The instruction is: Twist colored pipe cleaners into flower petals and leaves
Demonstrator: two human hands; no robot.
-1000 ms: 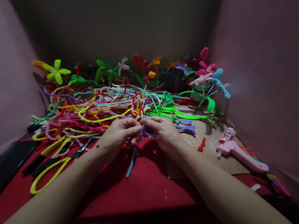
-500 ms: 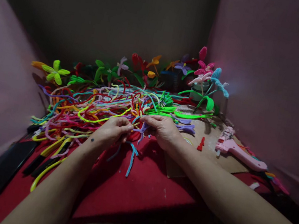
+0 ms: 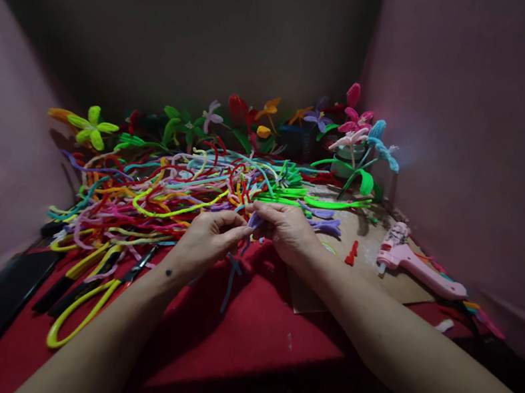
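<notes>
My left hand and my right hand meet above the red table, both pinched on a small purple pipe cleaner piece. A blue pipe cleaner hangs or lies just below them on the red cloth. Behind the hands spreads a big heap of pipe cleaners in many colours. The fingers of both hands are closed around the purple piece.
Finished pipe-cleaner flowers stand along the back wall. A pink glue gun lies on a cardboard sheet at the right. Yellow-handled scissors and dark tools lie at the left front. Pink walls close in on both sides.
My left hand dipped slightly then came back to the purple piece; both hands keep working it in nearly the same spot. The view shifted a little.
</notes>
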